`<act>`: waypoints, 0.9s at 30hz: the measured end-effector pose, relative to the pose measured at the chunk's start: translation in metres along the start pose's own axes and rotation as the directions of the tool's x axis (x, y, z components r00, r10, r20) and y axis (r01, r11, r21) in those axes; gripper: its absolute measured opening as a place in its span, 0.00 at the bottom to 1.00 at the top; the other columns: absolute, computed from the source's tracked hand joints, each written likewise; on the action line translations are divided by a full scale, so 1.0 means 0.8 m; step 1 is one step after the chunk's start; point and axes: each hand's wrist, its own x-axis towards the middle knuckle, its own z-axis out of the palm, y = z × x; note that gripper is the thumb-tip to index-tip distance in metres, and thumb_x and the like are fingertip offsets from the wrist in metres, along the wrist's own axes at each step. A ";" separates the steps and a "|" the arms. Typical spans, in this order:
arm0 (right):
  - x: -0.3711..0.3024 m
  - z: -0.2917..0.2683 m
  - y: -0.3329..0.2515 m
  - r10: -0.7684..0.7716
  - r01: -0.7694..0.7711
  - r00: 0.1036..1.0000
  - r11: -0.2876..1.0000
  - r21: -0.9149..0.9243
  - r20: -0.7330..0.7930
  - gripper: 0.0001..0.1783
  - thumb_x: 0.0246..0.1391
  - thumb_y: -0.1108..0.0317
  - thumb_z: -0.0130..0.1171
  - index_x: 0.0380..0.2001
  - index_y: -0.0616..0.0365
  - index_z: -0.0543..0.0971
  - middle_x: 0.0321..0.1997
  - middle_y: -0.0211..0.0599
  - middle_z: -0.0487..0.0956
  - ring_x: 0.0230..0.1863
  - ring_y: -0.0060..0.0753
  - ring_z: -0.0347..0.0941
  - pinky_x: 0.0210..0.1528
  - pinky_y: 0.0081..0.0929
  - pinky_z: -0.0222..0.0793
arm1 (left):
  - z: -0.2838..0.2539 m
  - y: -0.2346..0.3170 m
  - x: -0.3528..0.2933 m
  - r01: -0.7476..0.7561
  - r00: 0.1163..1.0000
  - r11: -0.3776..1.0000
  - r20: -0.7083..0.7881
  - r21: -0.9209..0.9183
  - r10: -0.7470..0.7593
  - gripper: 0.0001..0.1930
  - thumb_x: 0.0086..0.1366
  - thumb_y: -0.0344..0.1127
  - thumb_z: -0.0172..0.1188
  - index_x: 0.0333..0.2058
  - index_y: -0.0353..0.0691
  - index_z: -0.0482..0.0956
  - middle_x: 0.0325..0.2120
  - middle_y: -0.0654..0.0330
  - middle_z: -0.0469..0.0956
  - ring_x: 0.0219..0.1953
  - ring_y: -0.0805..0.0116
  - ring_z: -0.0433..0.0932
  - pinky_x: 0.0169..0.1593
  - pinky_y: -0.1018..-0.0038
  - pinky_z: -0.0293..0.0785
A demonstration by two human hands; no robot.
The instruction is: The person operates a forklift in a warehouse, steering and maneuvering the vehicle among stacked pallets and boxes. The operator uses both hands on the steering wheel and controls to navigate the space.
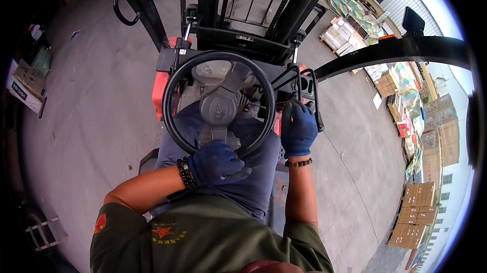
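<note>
The steering wheel (219, 108) sits just left of the frame's centre, in front of the seated driver's lap, and I'd expect its thick black rim (169, 105) to feel hard and stiff, nothing fragile about it, turning easily enough if the steering is assisted. The driver's left hand (215, 163), in a blue knitted glove, lies at the bottom of that rim with its fingers curled; from here I can't tell whether they actually close around it. A full wrap on the rim's left side looks the steadier hold, because plain knit could slip on smooth plastic. Right of centre, the control levers (318, 105) are slim, bent black rods, probably firm but light to push, and best taken at their ends, where a small movement should do. The right hand (299, 128), gloved alike, is up against them with its fingers bent inward; what they may be clasping is hidden. One lever's dark knob (319, 122) shows just beside that glove.
</note>
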 end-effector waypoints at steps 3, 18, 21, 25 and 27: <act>0.000 0.004 0.017 -0.001 0.001 1.000 1.000 -0.011 -0.002 0.10 0.73 0.62 0.65 0.46 0.55 0.90 0.51 0.40 0.92 0.51 0.53 0.87 0.53 0.45 0.83 | -0.026 -0.028 -0.032 0.064 0.998 0.993 0.007 0.101 -0.065 0.07 0.63 0.35 0.80 0.34 0.44 0.88 0.25 0.60 0.82 0.26 0.56 0.81 0.32 0.61 0.72; -0.055 0.006 -0.071 0.028 -0.028 1.000 0.999 -0.028 -0.010 0.09 0.72 0.62 0.66 0.44 0.53 0.90 0.51 0.36 0.92 0.49 0.51 0.87 0.53 0.44 0.82 | -0.170 -0.125 0.039 0.367 0.828 0.930 -0.460 0.010 -0.321 0.11 0.80 0.33 0.69 0.37 0.32 0.86 0.25 0.58 0.79 0.27 0.75 0.73 0.33 0.69 0.72; -0.078 0.038 -0.097 0.027 -0.027 1.000 0.999 -0.032 -0.006 0.09 0.73 0.62 0.66 0.45 0.52 0.90 0.50 0.36 0.92 0.49 0.51 0.87 0.52 0.44 0.82 | -0.166 -0.140 0.031 0.259 0.850 0.964 -0.487 0.053 -0.202 0.14 0.80 0.36 0.70 0.33 0.34 0.84 0.23 0.58 0.77 0.24 0.73 0.69 0.31 0.68 0.69; -0.089 0.056 -0.137 0.028 -0.029 0.999 0.999 -0.041 -0.015 0.09 0.73 0.61 0.66 0.46 0.51 0.91 0.48 0.36 0.92 0.48 0.50 0.87 0.50 0.44 0.82 | -0.192 -0.141 0.004 0.194 0.878 0.978 -0.458 0.076 -0.139 0.15 0.77 0.36 0.73 0.31 0.37 0.83 0.22 0.55 0.75 0.22 0.64 0.69 0.30 0.66 0.68; -0.094 0.067 -0.156 0.003 -0.004 1.000 0.999 -0.032 -0.029 0.09 0.73 0.61 0.66 0.46 0.51 0.91 0.47 0.36 0.92 0.47 0.50 0.87 0.49 0.44 0.83 | -0.208 -0.139 -0.018 0.190 0.879 0.976 -0.462 0.108 -0.120 0.14 0.76 0.36 0.74 0.32 0.37 0.84 0.23 0.54 0.76 0.21 0.59 0.71 0.29 0.65 0.69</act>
